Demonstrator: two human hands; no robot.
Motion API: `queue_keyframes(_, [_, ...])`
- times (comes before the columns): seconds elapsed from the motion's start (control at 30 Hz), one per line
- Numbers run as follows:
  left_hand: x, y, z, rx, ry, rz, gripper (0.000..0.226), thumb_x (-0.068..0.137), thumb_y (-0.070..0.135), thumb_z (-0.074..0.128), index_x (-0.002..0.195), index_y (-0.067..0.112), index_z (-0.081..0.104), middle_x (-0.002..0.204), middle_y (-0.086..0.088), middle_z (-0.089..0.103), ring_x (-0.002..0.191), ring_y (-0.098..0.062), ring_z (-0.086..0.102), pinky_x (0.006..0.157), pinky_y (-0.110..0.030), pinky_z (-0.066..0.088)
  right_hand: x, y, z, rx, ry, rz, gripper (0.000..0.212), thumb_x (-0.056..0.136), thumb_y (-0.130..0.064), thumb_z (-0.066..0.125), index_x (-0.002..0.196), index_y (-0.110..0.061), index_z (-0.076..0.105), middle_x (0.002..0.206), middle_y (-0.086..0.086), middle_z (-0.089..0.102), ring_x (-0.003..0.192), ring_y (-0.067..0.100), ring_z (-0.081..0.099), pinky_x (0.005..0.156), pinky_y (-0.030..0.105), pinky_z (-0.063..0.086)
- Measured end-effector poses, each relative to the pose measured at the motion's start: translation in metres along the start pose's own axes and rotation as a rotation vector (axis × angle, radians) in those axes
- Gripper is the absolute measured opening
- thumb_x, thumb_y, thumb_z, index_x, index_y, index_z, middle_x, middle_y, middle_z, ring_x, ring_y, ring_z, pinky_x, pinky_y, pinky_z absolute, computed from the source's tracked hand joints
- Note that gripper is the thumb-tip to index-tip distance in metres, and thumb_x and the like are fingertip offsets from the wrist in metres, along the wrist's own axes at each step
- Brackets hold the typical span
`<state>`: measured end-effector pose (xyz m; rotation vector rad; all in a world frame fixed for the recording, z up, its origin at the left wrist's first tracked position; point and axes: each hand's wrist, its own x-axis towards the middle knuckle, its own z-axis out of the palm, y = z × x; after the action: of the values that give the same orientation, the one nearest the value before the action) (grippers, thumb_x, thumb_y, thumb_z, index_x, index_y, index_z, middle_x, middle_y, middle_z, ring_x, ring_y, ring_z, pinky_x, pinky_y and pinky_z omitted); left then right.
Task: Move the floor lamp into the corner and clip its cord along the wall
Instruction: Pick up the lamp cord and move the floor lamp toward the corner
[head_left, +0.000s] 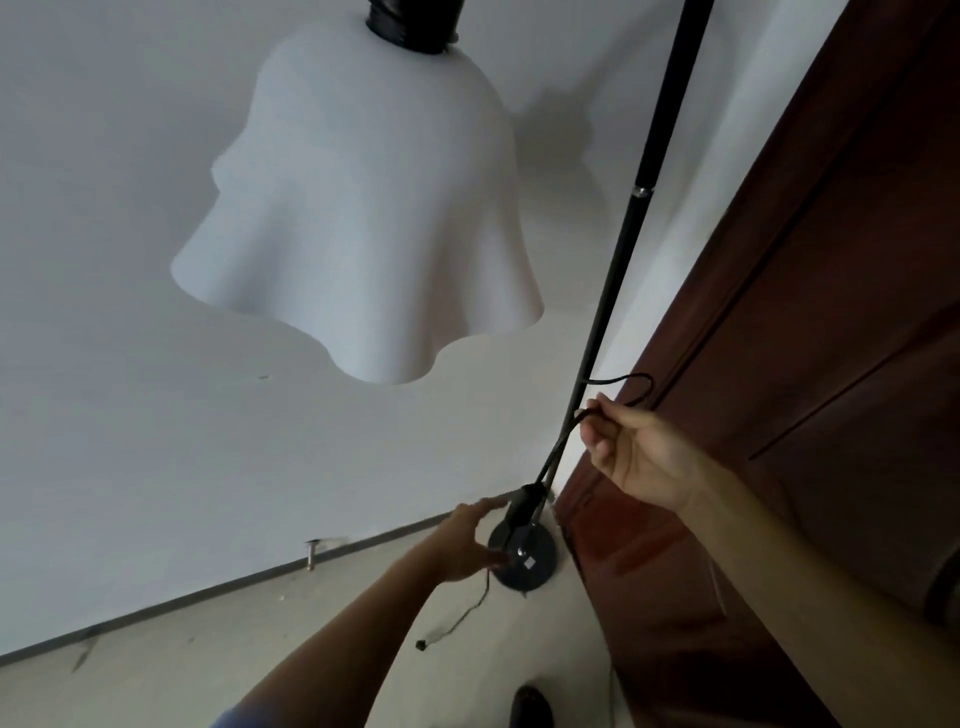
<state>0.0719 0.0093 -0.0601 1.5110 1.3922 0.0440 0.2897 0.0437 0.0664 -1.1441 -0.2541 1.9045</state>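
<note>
Right grip: the right hand (631, 449) pinches the lamp cord (558, 451) between thumb and fingertips, the other fingers curled loosely; a small loop of cord arcs over the hand at 12 o'clock and joins the pole.
Right arm: bare forearm runs in from 4 o'clock, wrist about level, knuckles turned toward the door.
Left grip: the left hand (470, 540) is spread, gripping nothing; its fingertips lie at a dark cylindrical piece (522, 506) on the cord near the foot of the pole. Whether they touch it I cannot tell.
Left arm: stretched out from 6 o'clock, blue sleeve edge at the bottom.
Cord run: from the pinch the cord drops toward 7 o'clock to the dark piece; a thinner tail (457, 621) trails loose over the floor, ending in a small plug at 7 o'clock from the base.
Lamp position: the round black lamp base (530, 564) stands on the floor just beside the corner where the white wall (130, 415) meets the brown wooden door (831, 364); the pole (626, 239) rises toward 1 o'clock, the white wavy lampshade (358, 218) hanging at 10 o'clock from the right hand.
Done, as I judge: the move into the corner looks complete or nearly so.
Left: no clip shows on the wall and the cord hangs free, so the clipping seems not yet begun.
</note>
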Motion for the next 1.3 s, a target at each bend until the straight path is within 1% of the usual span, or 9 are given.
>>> queue_keyframes(0.1, [0.003,0.007,0.013,0.063,-0.149,0.002,0.037,0.084,0.035,0.062,0.117,0.019,0.062,0.124,-0.002,0.06,0.115,-0.018,0.055,0.1,-0.034,0.044,-0.017,-0.011,0.01,0.024,-0.025,-0.038,0.029,0.092,-0.02,0.051,0.069,-0.009,0.066,0.06,0.003,0.071,0.052,0.011,0.069,0.038,0.016,0.048])
queue_keyframes(0.23, [-0.013,-0.002,0.016,0.059,-0.225,-0.055,0.038,0.094,0.037,0.046,0.096,0.009,0.072,0.088,0.001,0.062,0.084,-0.012,0.055,0.078,-0.026,0.039,-0.032,-0.029,0.017,0.069,-0.104,-0.134,0.007,0.066,-0.016,0.07,0.062,-0.011,0.069,0.062,-0.001,0.071,0.051,0.007,0.067,0.039,0.014,0.046])
queue_keyframes(0.37, [-0.031,-0.043,0.009,0.068,-0.075,-0.142,0.052,0.097,0.042,0.035,0.057,0.018,0.058,0.062,0.003,0.059,0.074,-0.015,0.058,0.075,-0.027,0.041,-0.028,-0.049,0.003,0.143,-0.101,-0.238,0.01,0.081,-0.021,0.061,0.075,-0.014,0.061,0.063,-0.004,0.068,0.049,0.003,0.062,0.041,0.014,0.046])
queue_keyframes(0.6, [-0.06,-0.056,-0.029,0.22,0.249,-0.115,0.041,0.09,0.04,0.052,0.057,0.019,0.038,0.054,0.004,0.043,0.05,-0.007,0.041,0.052,-0.031,0.031,0.024,0.009,-0.056,-0.016,0.328,-0.029,0.029,0.098,-0.033,0.047,0.076,-0.015,0.054,0.056,0.002,0.071,0.046,0.013,0.068,0.037,0.018,0.049])
queue_keyframes(0.7, [-0.074,-0.054,-0.045,0.029,0.303,-0.095,0.027,0.081,0.026,0.06,0.06,0.022,0.045,0.06,0.005,0.048,0.057,-0.012,0.043,0.054,-0.029,0.033,0.043,0.04,-0.086,-0.262,0.523,-0.002,0.029,0.098,-0.029,0.047,0.079,-0.011,0.057,0.054,0.005,0.069,0.047,0.018,0.065,0.043,0.022,0.049])
queue_keyframes(0.83, [-0.09,-0.042,-0.064,-0.097,0.281,-0.008,0.017,0.087,0.01,0.052,0.073,0.015,0.061,0.065,0.005,0.052,0.06,-0.009,0.044,0.058,-0.026,0.034,0.051,0.062,-0.093,-1.05,0.614,-0.255,0.025,0.083,-0.03,0.06,0.098,-0.01,0.063,0.087,0.008,0.063,0.076,0.025,0.058,0.069,0.032,0.039])
queue_keyframes(1.0, [-0.105,-0.035,-0.077,-0.172,0.232,0.062,0.014,0.089,0.013,0.056,0.085,0.006,0.068,0.068,-0.004,0.051,0.063,-0.015,0.042,0.062,-0.029,0.035,0.043,0.092,-0.046,-1.378,0.345,-0.707,0.015,0.086,-0.015,0.062,0.1,-0.016,0.067,0.093,-0.003,0.063,0.083,0.02,0.064,0.073,0.035,0.053])
queue_keyframes(1.17, [-0.115,-0.04,-0.095,-0.246,0.215,0.089,0.016,0.086,0.016,0.062,0.074,0.018,0.072,0.056,0.006,0.052,0.062,-0.019,0.044,0.061,-0.033,0.037,0.052,0.125,0.006,-1.709,-0.136,-0.478,0.054,0.086,-0.033,0.061,0.137,-0.032,0.044,0.137,-0.008,0.045,0.12,0.014,0.048,0.098,0.039,0.045])
queue_keyframes(1.3, [-0.125,-0.042,-0.103,-0.256,0.226,0.097,0.014,0.087,0.018,0.062,0.078,0.017,0.073,0.055,0.009,0.055,0.062,-0.011,0.05,0.064,-0.029,0.045,0.052,0.151,0.038,-1.681,-0.251,-0.357,0.035,0.093,-0.051,0.042,0.094,-0.027,0.067,0.101,-0.009,0.067,0.096,0.014,0.063,0.088,0.039,0.049])
